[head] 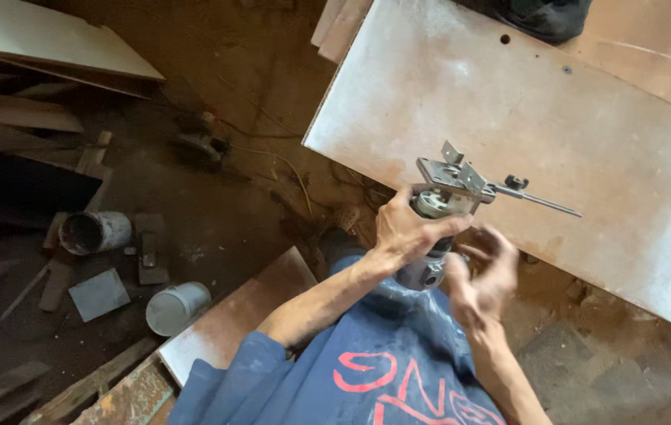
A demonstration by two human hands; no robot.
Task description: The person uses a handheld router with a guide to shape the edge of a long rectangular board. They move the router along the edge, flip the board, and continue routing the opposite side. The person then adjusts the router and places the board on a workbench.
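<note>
left hand (pixel 406 232) grip wrapped round router (pixel 438 212) body | right hand (pixel 485 275) grip half-open just beside its base; blurred

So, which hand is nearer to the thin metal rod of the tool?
The right hand: it is open just below the thin metal rod, not touching it. The left hand has its grip on the tool body, further left.

one head-worn camera looks steeply down from above, close over the person's own forearms and the pale board (pixel 524 134), with the dusty floor (pixel 217 205) farther below filling the left half of view.
</note>
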